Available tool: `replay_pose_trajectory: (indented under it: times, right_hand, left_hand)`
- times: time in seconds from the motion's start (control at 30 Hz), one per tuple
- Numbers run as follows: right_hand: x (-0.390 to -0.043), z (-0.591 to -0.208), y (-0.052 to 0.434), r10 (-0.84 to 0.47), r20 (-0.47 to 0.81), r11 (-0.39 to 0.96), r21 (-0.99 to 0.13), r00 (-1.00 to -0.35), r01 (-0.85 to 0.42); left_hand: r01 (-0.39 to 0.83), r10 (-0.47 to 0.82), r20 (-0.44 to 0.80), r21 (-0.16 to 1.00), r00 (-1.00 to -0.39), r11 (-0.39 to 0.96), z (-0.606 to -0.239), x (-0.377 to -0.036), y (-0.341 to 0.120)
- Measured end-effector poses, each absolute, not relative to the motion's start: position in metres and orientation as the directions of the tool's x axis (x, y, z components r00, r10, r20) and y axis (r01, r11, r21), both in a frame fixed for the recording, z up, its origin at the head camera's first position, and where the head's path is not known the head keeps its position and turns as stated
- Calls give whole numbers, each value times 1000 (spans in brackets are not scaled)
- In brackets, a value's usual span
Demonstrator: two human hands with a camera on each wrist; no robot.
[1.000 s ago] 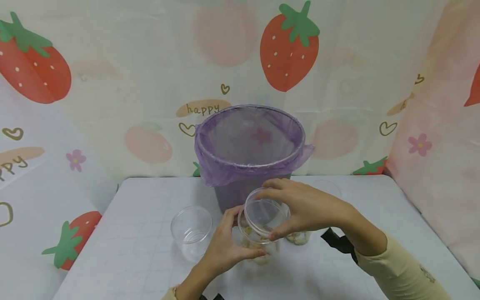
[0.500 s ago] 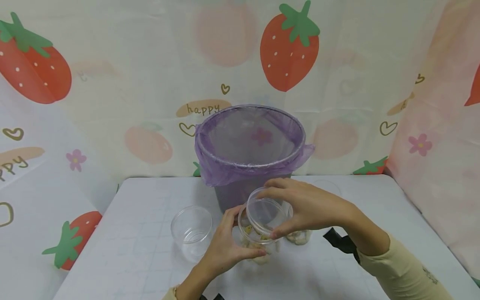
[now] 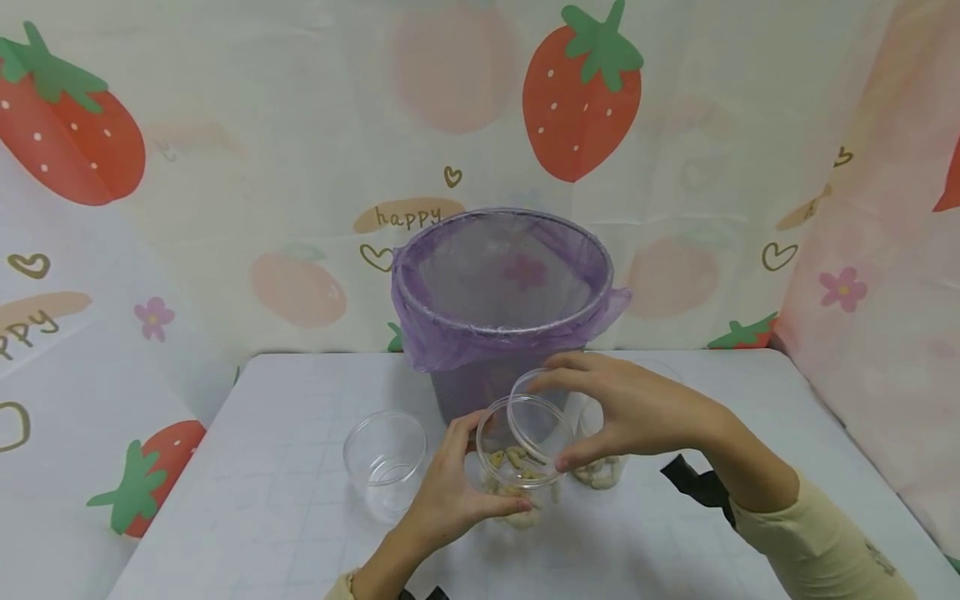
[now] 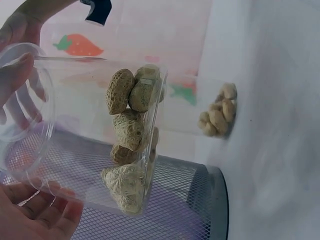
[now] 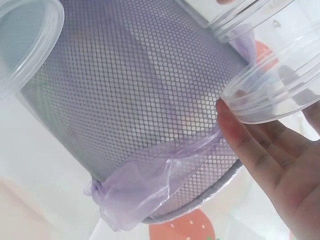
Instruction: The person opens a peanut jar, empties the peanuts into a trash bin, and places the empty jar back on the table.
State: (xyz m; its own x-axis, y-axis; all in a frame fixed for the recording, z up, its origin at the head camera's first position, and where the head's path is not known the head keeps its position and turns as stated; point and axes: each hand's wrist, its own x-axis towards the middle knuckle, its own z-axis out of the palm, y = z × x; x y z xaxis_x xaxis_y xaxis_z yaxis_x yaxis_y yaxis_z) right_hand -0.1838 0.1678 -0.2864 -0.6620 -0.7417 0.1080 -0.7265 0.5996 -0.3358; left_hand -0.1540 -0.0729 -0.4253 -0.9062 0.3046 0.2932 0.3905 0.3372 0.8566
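Note:
My left hand (image 3: 457, 492) grips a clear plastic jar (image 4: 80, 90) around its side. Several unshelled peanuts (image 4: 127, 130) lie at the bottom of this jar. A clear round lid (image 5: 280, 100) is pinched between thumb and fingers of my right hand (image 3: 637, 412). The lid is tilted over the right part of the jar's mouth, overlapping it in the head view, so the peanuts show through the left part. Behind and to the right stands a second clear jar with peanuts (image 4: 218, 115), partly hidden by my right hand in the head view.
A mesh bin (image 3: 457, 396) lined with a purple bag (image 3: 442, 337) stands right behind the hands. Left of my left hand is an open clear jar (image 3: 384, 467) without visible contents. All stand on a white table (image 3: 262, 500) before a strawberry-print backdrop (image 3: 300, 125).
My right hand has drawn the lid rightward and slightly up, baring more of the jar's mouth. The left hand and the jar have stayed in place.

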Motion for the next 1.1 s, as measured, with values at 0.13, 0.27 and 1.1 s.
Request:
replay_pose_trajectory:
  times: [0.13,0.27,1.1]
  right_hand:
    - [-183,-284,172,-729,97,614,-346,-678,-710]
    - [-183,-282,176,-705,80,641,-354,-705,-681]
    - [-189,-266,217,-651,148,656,-384,-745,-650]
  left_hand:
    - [376,287,282,853,-915,362,-425,-154,-73]
    - [393,293,297,847,-909,358,-424,-154,-74]
    - [394,266,315,852,-911,343,-422,-154,-78]
